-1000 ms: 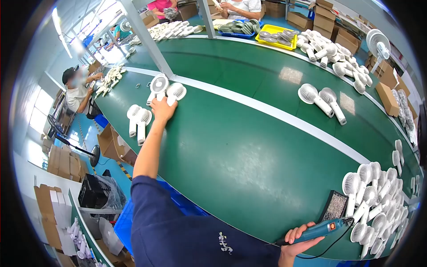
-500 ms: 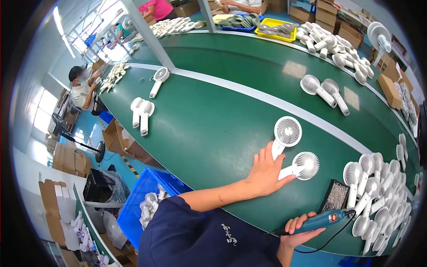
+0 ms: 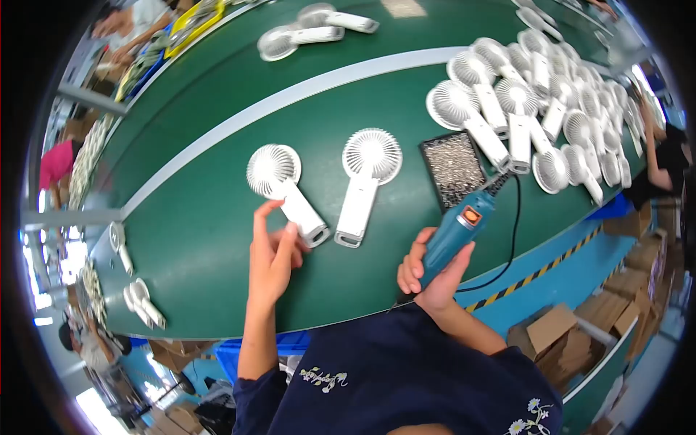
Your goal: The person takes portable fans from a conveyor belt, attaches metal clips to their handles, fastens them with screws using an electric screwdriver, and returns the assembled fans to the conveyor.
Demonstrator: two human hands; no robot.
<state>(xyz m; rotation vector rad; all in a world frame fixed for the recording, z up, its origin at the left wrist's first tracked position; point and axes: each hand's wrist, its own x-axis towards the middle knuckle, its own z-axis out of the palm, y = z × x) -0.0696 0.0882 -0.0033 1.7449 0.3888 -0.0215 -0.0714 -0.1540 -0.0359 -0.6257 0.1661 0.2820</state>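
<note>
My left hand [image 3: 271, 255] is at the left side of a white handheld fan [image 3: 303, 214]. Its index finger and thumb are apart at the fan's handle; whether they press on it I cannot tell. A second handheld fan [image 3: 358, 203] lies just to the right, its round head pointing away from me. My right hand [image 3: 441, 279] is wrapped around a teal electric screwdriver [image 3: 452, 238], whose dark tip points down and left towards my body. From the screwdriver's back end a black cord [image 3: 516, 239] curves down. Beyond it lies a black tray [image 3: 455, 170] full of small metallic pieces, probably screws.
A large heap of handheld fans [image 3: 518, 98] fills the right of the green table [image 3: 217, 290]. Two fans [image 3: 301, 36] lie beyond the pale divider strip [image 3: 290, 90]. A couple more [image 3: 143, 303] rest near the left edge. Co-workers [image 3: 138, 29] sit around the table.
My view has swung to the right. My left hand, earlier over the handles of both near fans, is now drawn back beside the left one. The screwdriver remains in my right hand.
</note>
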